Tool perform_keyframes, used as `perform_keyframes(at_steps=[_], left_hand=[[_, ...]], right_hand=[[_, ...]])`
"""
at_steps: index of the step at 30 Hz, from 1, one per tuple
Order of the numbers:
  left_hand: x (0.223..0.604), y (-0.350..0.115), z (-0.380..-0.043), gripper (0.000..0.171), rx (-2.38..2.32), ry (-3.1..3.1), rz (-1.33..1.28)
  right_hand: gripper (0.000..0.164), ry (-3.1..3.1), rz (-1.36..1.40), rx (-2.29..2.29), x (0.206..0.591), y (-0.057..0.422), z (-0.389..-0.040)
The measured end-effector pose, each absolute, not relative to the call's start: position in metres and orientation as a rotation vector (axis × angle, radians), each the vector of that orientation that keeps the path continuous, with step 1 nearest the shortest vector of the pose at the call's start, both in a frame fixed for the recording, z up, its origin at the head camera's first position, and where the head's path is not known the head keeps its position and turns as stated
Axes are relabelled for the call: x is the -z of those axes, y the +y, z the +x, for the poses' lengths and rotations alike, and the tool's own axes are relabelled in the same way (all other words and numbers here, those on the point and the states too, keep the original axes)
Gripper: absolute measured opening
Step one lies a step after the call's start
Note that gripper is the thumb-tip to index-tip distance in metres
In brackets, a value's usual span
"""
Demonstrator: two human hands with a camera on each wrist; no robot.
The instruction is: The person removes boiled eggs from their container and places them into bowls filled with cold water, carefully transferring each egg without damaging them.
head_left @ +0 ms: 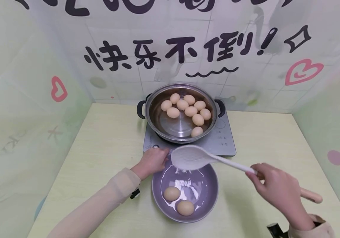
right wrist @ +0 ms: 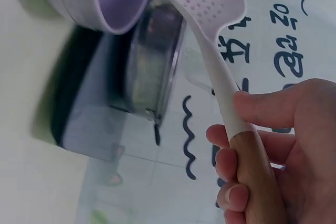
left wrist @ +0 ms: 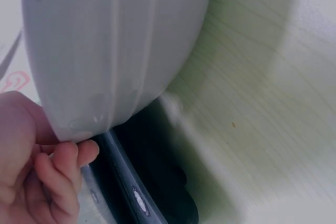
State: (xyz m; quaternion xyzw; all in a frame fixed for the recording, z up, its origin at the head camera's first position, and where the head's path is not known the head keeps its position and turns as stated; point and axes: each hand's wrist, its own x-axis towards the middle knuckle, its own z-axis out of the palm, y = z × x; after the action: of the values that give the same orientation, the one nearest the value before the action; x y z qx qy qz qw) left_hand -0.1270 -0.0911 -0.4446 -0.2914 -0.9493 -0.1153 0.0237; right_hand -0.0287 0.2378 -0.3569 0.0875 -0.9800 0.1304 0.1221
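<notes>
In the head view, my left hand (head_left: 153,160) pinches the far left rim of a purple bowl (head_left: 208,186). Two brown eggs (head_left: 185,208) lie in the bowl's near part. The left wrist view shows thumb and fingers on the rim of the bowl (left wrist: 115,51). My right hand (head_left: 277,185) grips a white slotted spoon (head_left: 189,158) with a wooden handle end. The spoon's perforated head is above the bowl's far side, with no egg visible on it. Behind, a steel pot (head_left: 165,129) holds several eggs (head_left: 182,104), most grouped toward its far and right sides.
The pot stands on a grey induction cooker (head_left: 224,142), its black side handles (head_left: 141,109) pointing left and right. A pale wood-look table (head_left: 107,138) lies beneath everything. A printed backdrop (head_left: 170,72) with black lettering rises behind and along both sides.
</notes>
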Motion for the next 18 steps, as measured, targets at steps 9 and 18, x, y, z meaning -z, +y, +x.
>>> perform_keyframes(at_steps=[9,18], left_hand=[[0.442,-0.091,-0.126,0.014,0.322,-2.96,-0.901],[0.442,-0.091,-0.127,0.013,0.338,-2.968,-0.892]], right_hand=[[0.015,-2.493,0.298,-0.351,0.341,0.244,-0.091],[0.011,-2.288,0.375,-0.161,0.353,0.23,-0.128]])
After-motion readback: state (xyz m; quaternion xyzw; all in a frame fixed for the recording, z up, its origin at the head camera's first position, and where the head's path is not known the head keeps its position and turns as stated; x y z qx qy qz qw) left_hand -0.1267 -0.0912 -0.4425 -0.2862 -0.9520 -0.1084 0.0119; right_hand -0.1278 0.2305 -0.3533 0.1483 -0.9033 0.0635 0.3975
